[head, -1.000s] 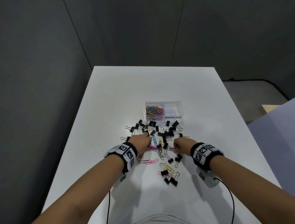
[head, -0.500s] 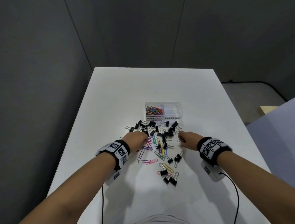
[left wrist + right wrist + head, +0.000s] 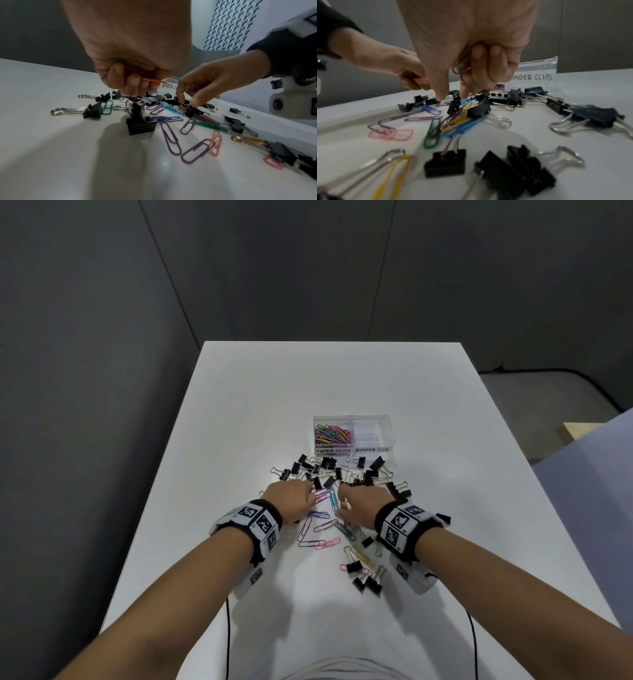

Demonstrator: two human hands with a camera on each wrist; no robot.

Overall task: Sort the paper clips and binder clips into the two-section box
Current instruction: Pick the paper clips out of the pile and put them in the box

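A clear two-section box (image 3: 352, 450) sits on the white table (image 3: 308, 378). Its left section, labelled PAPER CLIPS, holds coloured paper clips (image 3: 332, 436). The right section, labelled BINDER CLIPS, looks bare. Black binder clips (image 3: 329, 465) and loose coloured paper clips (image 3: 318, 542) lie scattered in front of it. My left hand (image 3: 135, 83) is over the pile's left side, fingers curled round a few red, green and pink paper clips (image 3: 150, 80). My right hand (image 3: 452, 97) keeps purple and green paper clips (image 3: 460, 70) in its curled fingers while thumb and forefinger reach down into the pile's middle.
More binder clips (image 3: 366, 580) lie near the table's front, between my forearms. Black cables (image 3: 227, 638) run back from both wrist units. Grey walls stand to the left and behind; the table's right edge drops to the floor.
My right hand has come back left from the pile's right side to its middle. The left hand has stayed at the pile's left side.
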